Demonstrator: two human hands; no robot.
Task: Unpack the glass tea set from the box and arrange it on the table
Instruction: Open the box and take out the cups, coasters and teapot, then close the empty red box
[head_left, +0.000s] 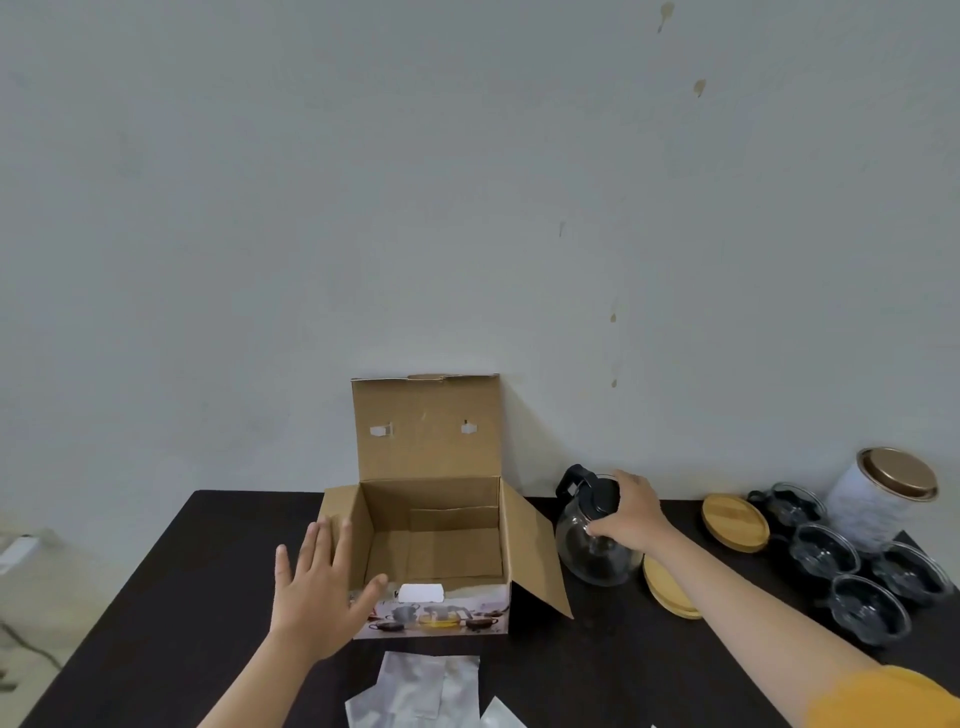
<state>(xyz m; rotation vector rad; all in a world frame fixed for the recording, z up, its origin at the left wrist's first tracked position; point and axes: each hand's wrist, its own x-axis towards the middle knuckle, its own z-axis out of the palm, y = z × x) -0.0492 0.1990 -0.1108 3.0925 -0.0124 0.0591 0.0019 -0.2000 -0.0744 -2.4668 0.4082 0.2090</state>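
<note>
The right hand (631, 512) curls its fingers (602, 530) over the lid and shoulder of the glass teapot (592, 540), which stands near the back edge of the dark surface (156, 623), right of the open box (436, 530). The left hand (317, 597) hovers flat with fingers spread at the box's left front corner. Four glass cups (826, 551) sit toward the right edge.

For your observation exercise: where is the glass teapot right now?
In the head view, the glass teapot stands on the table just right of the open box, gripped by the right hand, beside a wooden coaster.
</note>
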